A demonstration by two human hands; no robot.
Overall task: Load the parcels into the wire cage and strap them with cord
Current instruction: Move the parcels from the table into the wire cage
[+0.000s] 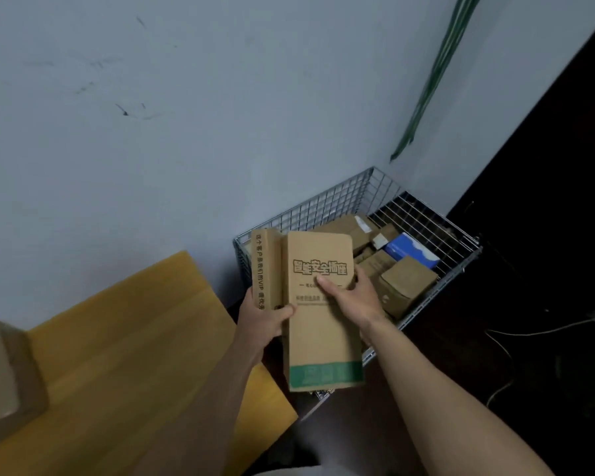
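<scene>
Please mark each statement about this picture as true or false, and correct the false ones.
1. The left hand and the right hand both hold the long box with the green band. True.
2. The wire cage is empty. False: it holds several brown boxes and a blue box.
3. A brown box lies on the yellow table, at the left edge of the view. True.
4. The wire cage stands on the yellow table. False: it stands beside the table, against the wall.
</scene>
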